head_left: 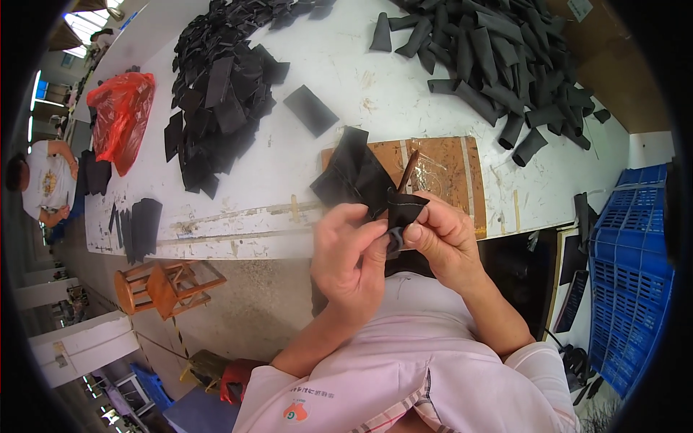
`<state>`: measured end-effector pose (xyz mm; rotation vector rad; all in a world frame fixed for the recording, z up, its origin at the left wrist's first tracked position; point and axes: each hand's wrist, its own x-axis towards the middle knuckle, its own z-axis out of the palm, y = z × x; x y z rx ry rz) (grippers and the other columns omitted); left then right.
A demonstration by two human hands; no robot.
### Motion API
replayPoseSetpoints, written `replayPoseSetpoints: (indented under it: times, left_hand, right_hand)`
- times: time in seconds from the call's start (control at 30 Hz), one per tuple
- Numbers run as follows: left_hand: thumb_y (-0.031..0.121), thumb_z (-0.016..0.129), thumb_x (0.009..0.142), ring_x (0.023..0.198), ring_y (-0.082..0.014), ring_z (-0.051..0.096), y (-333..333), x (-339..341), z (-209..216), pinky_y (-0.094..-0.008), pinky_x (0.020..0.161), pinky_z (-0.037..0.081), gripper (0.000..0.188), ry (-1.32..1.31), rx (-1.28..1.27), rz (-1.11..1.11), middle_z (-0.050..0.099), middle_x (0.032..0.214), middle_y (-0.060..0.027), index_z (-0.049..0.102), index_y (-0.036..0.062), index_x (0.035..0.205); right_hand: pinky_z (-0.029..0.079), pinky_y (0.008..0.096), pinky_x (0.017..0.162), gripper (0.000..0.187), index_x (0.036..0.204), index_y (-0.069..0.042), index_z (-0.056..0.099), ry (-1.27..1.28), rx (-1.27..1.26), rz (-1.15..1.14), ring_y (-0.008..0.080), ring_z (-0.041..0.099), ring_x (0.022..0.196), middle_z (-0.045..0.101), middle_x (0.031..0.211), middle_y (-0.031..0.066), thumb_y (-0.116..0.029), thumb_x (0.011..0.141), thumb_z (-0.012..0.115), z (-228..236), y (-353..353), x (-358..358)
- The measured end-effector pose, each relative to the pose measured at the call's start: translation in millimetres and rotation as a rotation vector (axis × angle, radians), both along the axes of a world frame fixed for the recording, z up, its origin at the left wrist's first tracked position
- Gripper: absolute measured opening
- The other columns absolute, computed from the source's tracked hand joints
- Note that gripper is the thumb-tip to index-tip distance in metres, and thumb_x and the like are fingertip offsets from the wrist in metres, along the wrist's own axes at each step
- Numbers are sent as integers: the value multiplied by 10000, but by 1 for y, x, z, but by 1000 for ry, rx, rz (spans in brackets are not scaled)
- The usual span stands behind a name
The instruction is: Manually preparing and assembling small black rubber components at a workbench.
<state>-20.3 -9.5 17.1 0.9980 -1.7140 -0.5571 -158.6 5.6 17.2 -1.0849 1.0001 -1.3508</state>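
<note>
My left hand (349, 254) and my right hand (443, 242) meet in front of my chest, both pinching a black fabric piece (359, 175) that rises from my fingers over the table edge. A thin brown wooden stick (408, 171) pokes up out of the folded end of the fabric, next to my right thumb. My right hand's fingers fold the fabric's lower end around the stick. Behind them a brown wooden board (451, 167) lies on the white table (289, 137).
A heap of flat black fabric pieces (220, 86) lies at the left of the table, and a pile of rolled black tubes (498, 58) at the far right. A red plastic bag (121, 115), a wooden stool (167, 285), a blue crate (632, 267). Another person (40, 184) sits far left.
</note>
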Motion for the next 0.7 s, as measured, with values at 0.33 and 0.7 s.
replayPoseSetpoints:
  times: [0.33, 0.7]
  left_hand:
    - [-22, 574, 770, 465, -52, 453, -5, 13, 6, -164, 373, 317, 440, 970, 985, -633, 582, 760, -130, 340, -36, 1142]
    - [12, 559, 814, 544, -43, 461, -5, -14, 40, -166, 460, 374, 185, 526, 569, -234, 581, 804, -67, 523, -19, 993]
  right_hand:
    - [420, 205, 559, 105, 719, -4, 520, 226, -267, -247, 79, 491, 709, 545, 801, 57, -44, 794, 581, 8, -2, 6]
    - [433, 249, 499, 114, 782, 3, 504, 626, -452, -317, 211, 535, 627, 546, 753, 107, 32, 718, 594, 44, -7, -1]
